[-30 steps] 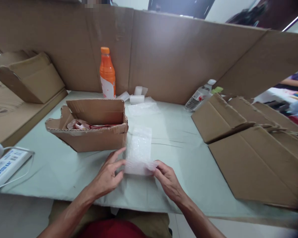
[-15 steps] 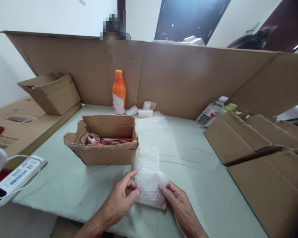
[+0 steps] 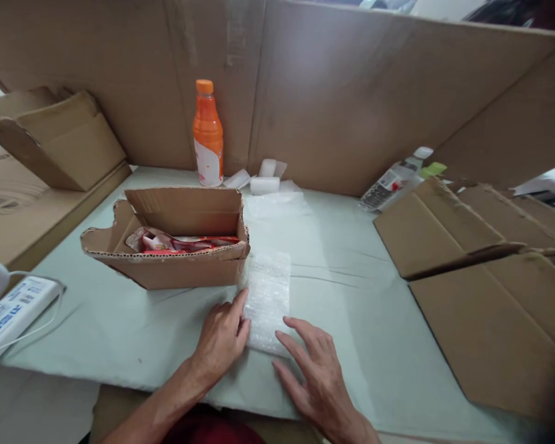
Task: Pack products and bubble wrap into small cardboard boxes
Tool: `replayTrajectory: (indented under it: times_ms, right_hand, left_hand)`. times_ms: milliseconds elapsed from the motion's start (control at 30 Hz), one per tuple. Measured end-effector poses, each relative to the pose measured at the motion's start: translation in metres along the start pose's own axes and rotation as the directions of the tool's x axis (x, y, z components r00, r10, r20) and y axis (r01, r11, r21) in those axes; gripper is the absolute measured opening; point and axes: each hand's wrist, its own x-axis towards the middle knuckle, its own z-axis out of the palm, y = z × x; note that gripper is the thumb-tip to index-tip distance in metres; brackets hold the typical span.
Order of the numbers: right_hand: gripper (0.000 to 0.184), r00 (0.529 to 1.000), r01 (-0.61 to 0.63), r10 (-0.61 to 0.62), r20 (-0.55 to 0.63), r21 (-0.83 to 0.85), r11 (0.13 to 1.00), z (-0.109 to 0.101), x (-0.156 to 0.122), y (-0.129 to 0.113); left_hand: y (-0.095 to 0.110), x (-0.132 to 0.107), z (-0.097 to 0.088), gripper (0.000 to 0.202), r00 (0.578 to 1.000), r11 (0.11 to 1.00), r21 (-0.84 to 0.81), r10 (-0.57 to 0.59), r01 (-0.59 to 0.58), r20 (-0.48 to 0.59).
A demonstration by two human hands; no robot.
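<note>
A sheet of bubble wrap (image 3: 269, 290) lies flat on the table in front of me. At its left edge is my left hand (image 3: 222, 336), index finger stretched along the edge and thumb near it, gripping nothing. My right hand (image 3: 312, 367) is spread over the lower right corner of the wrap, fingertips at its edge and the palm empty. Just left of the wrap stands an open cardboard box (image 3: 189, 269) with red and clear plastic packets (image 3: 185, 242) inside.
Behind the box stands an orange bottle (image 3: 207, 139), with small white rolls (image 3: 264, 185) to its right. A clear bottle (image 3: 393, 179) leans near the cardboard boxes (image 3: 494, 327) on the right. A white power strip (image 3: 16, 320) lies at left. A cardboard wall (image 3: 351, 92) rises behind.
My right hand has let go of the bubble wrap corner, which was lifted and now lies flat. Its fingers have spread. My view has tilted downward.
</note>
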Motion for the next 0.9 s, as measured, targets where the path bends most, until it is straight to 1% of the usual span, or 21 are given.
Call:
replayTrajectory:
  times_ms: [67,100,133,200,233,300,333,400,433,467,500,533,567,600,633,667,700,767,833,900]
  right_hand:
    - [0.033,0.993,0.028,-0.028,0.111,0.004,1.0,0.005,0.003,0.002]
    - [0.031,0.988,0.035,-0.036,0.149,0.014,0.999,0.008,0.005,0.004]
    - [0.028,0.986,0.036,-0.039,0.163,0.023,0.999,0.011,0.006,0.006]
    - [0.027,0.991,0.025,-0.032,0.13,0.056,0.998,0.016,0.008,0.009]
    - [0.028,0.995,0.009,-0.018,0.103,0.087,0.996,0.017,0.009,0.01]
    - [0.027,0.996,-0.06,0.047,0.074,0.184,0.981,0.017,0.01,0.01]
    - [0.025,0.992,-0.112,0.094,0.086,0.241,0.964,0.015,0.011,0.009]
    - [0.023,0.971,-0.227,0.187,0.147,0.334,0.915,0.011,0.012,0.007]
    - [0.022,0.96,-0.27,0.223,0.167,0.357,0.894,0.009,0.012,0.006]
    - [0.022,0.956,-0.29,0.249,0.156,0.361,0.886,0.007,0.011,0.005]
    - [0.023,0.959,-0.285,0.263,0.109,0.346,0.894,0.005,0.01,0.004]
    - [0.024,0.964,-0.259,0.262,0.033,0.312,0.914,0.003,0.008,0.004]
    - [0.026,0.969,-0.221,0.241,-0.046,0.264,0.939,0.002,0.007,0.003]
    - [0.028,0.974,-0.178,0.202,-0.102,0.209,0.962,0.001,0.005,0.002]
    - [0.028,0.981,-0.134,0.154,-0.118,0.158,0.978,0.001,0.003,0.002]
    - [0.028,0.99,-0.095,0.107,-0.097,0.118,0.988,0.002,0.001,0.001]
    - [0.027,0.996,-0.065,0.069,-0.049,0.09,0.994,0.004,0.001,0.001]
    - [0.025,0.999,-0.029,0.026,0.045,0.069,0.997,0.007,0.001,0.0]
    - [0.023,0.996,-0.03,0.022,0.088,0.094,0.995,0.01,0.004,0.0]
    - [0.022,0.994,-0.051,0.034,0.105,0.166,0.985,0.011,0.007,0.0]
  left_hand:
    - [0.002,-0.001,-0.002,0.055,1.0,1.0,0.009,0.004,-0.004,-0.015]
    - [0.003,-0.002,-0.005,0.053,0.999,1.0,0.004,0.014,-0.013,-0.036]
    - [0.004,-0.004,-0.008,0.051,0.998,0.999,-0.005,0.034,-0.035,-0.061]
    - [0.006,-0.01,-0.016,0.05,0.99,0.993,-0.028,0.108,-0.111,-0.089]
    - [0.006,-0.014,-0.019,0.051,0.985,0.986,-0.041,0.156,-0.159,-0.081]
    - [0.008,-0.02,-0.025,0.049,0.971,0.968,-0.077,0.236,-0.238,-0.028]
    - [0.009,-0.023,-0.026,0.046,0.968,0.963,-0.097,0.252,-0.251,0.0]
    - [0.009,-0.027,-0.027,0.04,0.975,0.968,-0.132,0.22,-0.214,0.035]
    - [0.009,-0.027,-0.026,0.038,0.983,0.975,-0.146,0.177,-0.169,0.045]
    - [0.009,-0.027,-0.025,0.038,0.991,0.98,-0.158,0.126,-0.117,0.05]
    - [0.009,-0.026,-0.024,0.039,0.996,0.984,-0.166,0.075,-0.065,0.055]
    - [0.008,-0.024,-0.022,0.04,0.998,0.986,-0.167,0.033,-0.023,0.058]
    - [0.007,-0.023,-0.021,0.041,0.998,0.987,-0.158,0.006,0.004,0.06]
    - [0.006,-0.021,-0.019,0.041,0.998,0.99,-0.142,-0.005,0.014,0.063]
    - [0.005,-0.02,-0.018,0.041,0.998,0.993,-0.121,-0.003,0.011,0.062]
    - [0.005,-0.019,-0.017,0.04,0.998,0.995,-0.098,0.007,-0.002,0.057]
    - [0.004,-0.019,-0.016,0.039,0.999,0.997,-0.078,0.02,-0.017,0.046]
    - [0.004,-0.019,-0.017,0.037,0.999,0.997,-0.049,0.054,-0.054,-0.002]
    - [0.006,-0.022,-0.02,0.039,0.992,0.992,-0.028,0.118,-0.12,-0.048]
    - [0.008,-0.027,-0.024,0.042,0.974,0.974,-0.026,0.222,-0.223,-0.033]
